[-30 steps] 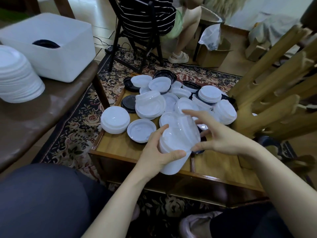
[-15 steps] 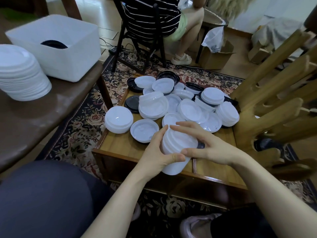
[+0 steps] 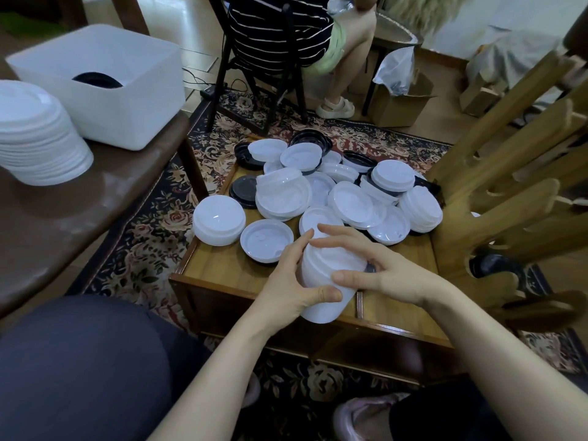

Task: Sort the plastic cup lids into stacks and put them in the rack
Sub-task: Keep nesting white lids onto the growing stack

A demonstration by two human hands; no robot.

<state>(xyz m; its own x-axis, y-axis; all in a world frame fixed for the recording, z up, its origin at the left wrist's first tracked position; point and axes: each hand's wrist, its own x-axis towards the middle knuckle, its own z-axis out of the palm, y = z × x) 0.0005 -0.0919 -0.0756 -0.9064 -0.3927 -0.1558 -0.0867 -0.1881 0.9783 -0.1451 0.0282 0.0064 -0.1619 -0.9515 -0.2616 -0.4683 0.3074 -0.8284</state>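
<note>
A tall stack of white lids [image 3: 327, 278] is held tilted over the near part of the low wooden table [image 3: 222, 268]. My left hand [image 3: 294, 281] grips the stack from the left, thumb across its lower end. My right hand [image 3: 378, 268] wraps over the stack's upper end from the right, fingers curled across it. Behind lies a loose pile of white and black lids [image 3: 331, 189], with a short white stack [image 3: 219, 219] at the table's left edge. The wooden rack [image 3: 509, 186] stands to the right.
A white bin [image 3: 105, 87] holding a black lid and a big stack of white lids [image 3: 35, 135] sit on the brown bench at left. A seated person on a black chair [image 3: 286, 36] is beyond the table. A cardboard box [image 3: 397, 100] stands on the floor.
My right hand has come down over the top of the stack and closed round it. The stack has sunk a little toward the table. My left hand keeps its hold.
</note>
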